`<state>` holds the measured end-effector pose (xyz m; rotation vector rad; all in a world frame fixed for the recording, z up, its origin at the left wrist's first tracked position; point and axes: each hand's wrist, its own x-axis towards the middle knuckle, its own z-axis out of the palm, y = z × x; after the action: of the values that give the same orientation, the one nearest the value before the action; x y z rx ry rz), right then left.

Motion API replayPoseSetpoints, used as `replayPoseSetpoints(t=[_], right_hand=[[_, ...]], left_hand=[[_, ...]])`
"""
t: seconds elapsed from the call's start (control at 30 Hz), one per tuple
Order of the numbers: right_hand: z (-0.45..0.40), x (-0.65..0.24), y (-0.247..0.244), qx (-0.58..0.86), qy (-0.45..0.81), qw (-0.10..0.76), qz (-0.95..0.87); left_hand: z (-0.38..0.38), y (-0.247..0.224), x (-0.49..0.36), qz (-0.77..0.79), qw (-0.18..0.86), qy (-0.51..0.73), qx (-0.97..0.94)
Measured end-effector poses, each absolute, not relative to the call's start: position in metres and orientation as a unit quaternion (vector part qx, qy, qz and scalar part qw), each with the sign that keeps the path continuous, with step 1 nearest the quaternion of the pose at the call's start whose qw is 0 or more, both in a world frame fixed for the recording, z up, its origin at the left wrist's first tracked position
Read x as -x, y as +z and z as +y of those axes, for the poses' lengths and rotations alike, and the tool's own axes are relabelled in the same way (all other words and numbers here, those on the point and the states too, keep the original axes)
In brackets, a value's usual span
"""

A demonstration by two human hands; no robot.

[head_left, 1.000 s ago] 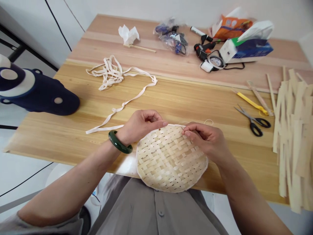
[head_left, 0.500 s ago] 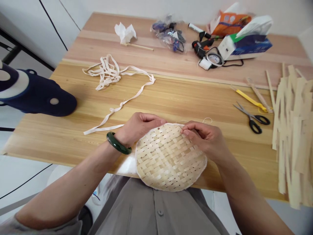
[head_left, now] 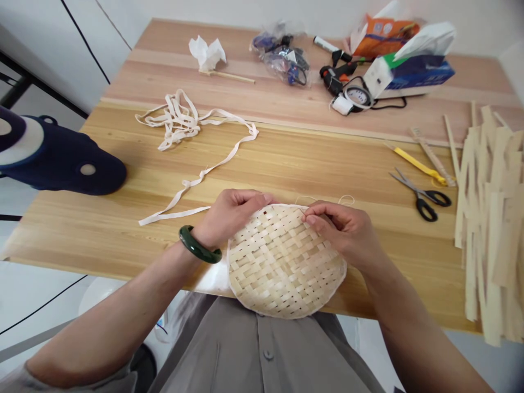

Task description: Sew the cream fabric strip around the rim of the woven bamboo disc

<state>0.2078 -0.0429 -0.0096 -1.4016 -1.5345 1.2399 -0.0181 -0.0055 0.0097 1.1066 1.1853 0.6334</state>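
Bamboo woven disc (head_left: 285, 262), lying flat

Our right hand (head_left: 339, 232) can pass over the tabletop (head_left: 286, 158) to the scissors (head_left: 421, 196) — white strap (head_left: 176, 214) lies before our left hand (head_left: 233, 218).

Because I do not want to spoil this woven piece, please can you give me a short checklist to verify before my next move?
1. Left hand and right hand both at the rim of the woven bamboo disc: ok.
2. Needle in the right fingers: cannot tell, too small to see.
3. Thin thread lying loose beyond the rim: ok.
4. Disc fully on the table: not ok, its near edge seems to overhang.
5. Scissors nearby on the right: ok.
6. White tape lying smooth: not ok, bunched at its far end.
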Motion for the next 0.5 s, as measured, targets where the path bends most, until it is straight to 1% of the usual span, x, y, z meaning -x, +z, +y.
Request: replayPoseSetpoints(t=[0.1,0.2,0.37,0.5], right_hand=[[-0.043,-0.209,-0.011,0.543,0.474,0.353,-0.596],[-0.043,-0.209,-0.012,0.543,0.478,0.353,-0.594],[-0.043,-0.208,-0.011,0.543,0.477,0.351,-0.596],[-0.043,-0.208,-0.01,0.539,0.482,0.355,-0.592]], left_hand=[[-0.007,0.008,0.022,0.52,0.629,0.278,-0.507],[-0.009,0.008,0.025,0.533,0.572,0.277,-0.558],[-0.011,0.01,0.027,0.521,0.409,0.295,-0.688],[-0.013,0.006,0.03,0.462,0.273,0.324,-0.779]])
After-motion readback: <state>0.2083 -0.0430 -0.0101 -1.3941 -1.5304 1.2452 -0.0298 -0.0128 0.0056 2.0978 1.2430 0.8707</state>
